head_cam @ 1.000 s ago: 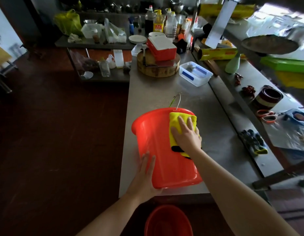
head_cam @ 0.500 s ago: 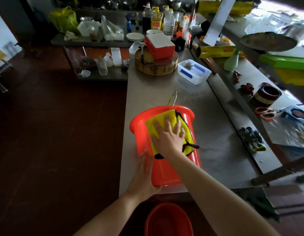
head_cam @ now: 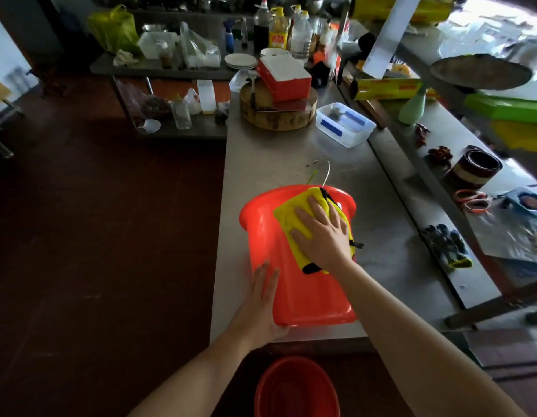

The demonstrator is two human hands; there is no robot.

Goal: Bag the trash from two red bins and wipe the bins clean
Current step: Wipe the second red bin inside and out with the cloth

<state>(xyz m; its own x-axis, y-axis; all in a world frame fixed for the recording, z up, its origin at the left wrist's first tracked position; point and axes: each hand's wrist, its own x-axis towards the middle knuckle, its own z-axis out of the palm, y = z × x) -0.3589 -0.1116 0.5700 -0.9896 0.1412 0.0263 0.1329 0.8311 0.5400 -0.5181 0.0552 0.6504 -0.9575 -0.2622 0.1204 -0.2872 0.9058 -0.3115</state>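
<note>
Steel bench (head_cam: pixel 261 164) in a cluttered kitchen is carrying a red bin (head_cam: pixel 303 293) lying on its side near the front edge, mouth facing away. With fingers spread flat, the right hand (head_cam: pixel 324 236) is pressing a yellow cloth (head_cam: pixel 288 215) onto the upper wall near the rim. Fingers straight, the left hand (head_cam: pixel 261 308) is bracing the wall by the base. Wiping well probably means firm, overlapping strokes while rolling the bin against that brace. A second red bin (head_cam: pixel 294 389) is standing on the floor below.
</note>
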